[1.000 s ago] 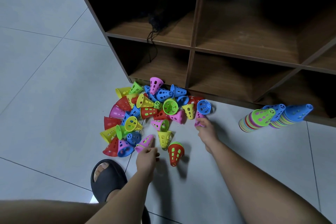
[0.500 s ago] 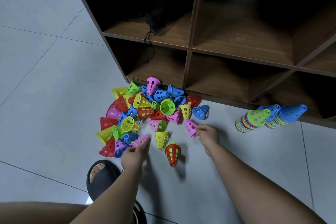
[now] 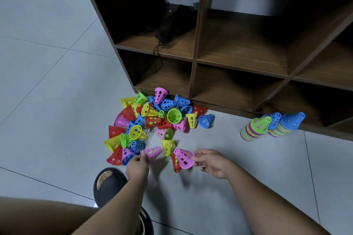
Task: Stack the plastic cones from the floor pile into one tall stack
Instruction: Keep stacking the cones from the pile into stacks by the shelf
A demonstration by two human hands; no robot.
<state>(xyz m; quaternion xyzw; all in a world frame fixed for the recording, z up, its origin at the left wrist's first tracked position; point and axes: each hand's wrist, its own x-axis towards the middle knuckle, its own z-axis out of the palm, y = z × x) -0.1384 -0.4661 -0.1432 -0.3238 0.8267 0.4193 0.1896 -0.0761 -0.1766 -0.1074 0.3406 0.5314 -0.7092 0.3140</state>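
A person's left hand [image 3: 136, 164] pinches a pink cone [image 3: 152, 153] at the near edge of the floor pile [image 3: 152, 120], while the right hand [image 3: 212, 162] has its fingers [image 3: 198, 156] curled on the wide rim of a second pink cone [image 3: 184, 158]. Two stacks [image 3: 256, 129] stand well apart by the shelf [image 3: 238, 63]. The slotted plastic looks light and stiff, and is probably best held by the rim.

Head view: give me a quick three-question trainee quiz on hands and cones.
1. True or false: the left hand pinches a blue plastic cone.
2. The right hand holds a perforated plastic cone of which colour? A red, B pink, C yellow.
3. Fill in: the tall multicolour cone stacks stand to the ____ of the loose pile.
Key: 1 false, it pinches a pink cone; 2 B; 3 right.
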